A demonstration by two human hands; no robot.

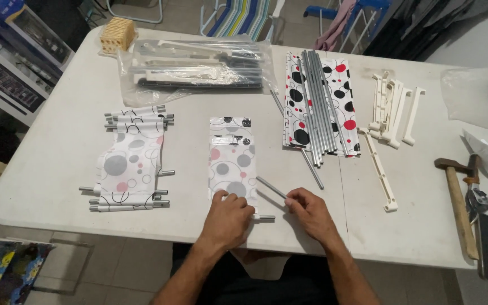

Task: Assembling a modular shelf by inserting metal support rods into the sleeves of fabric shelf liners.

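Note:
My left hand (230,217) rests on the near end of a white fabric strip (231,161) with grey and pink circles, gripping the hem where a short metal tube (264,217) sticks out. My right hand (309,210) pinches the near end of a second thin metal rod (271,187) that lies slanted on the white table (57,141), just right of the strip. The two hands are a few centimetres apart.
Finished fabric strips with rods (131,161) lie to the left. A bundle of long metal rods on folded dotted fabric (320,107) sits at centre right, white plastic brackets (393,110) beyond, a bagged parts pack (196,65) at the back. A hammer (458,206) and pliers (475,192) lie at right.

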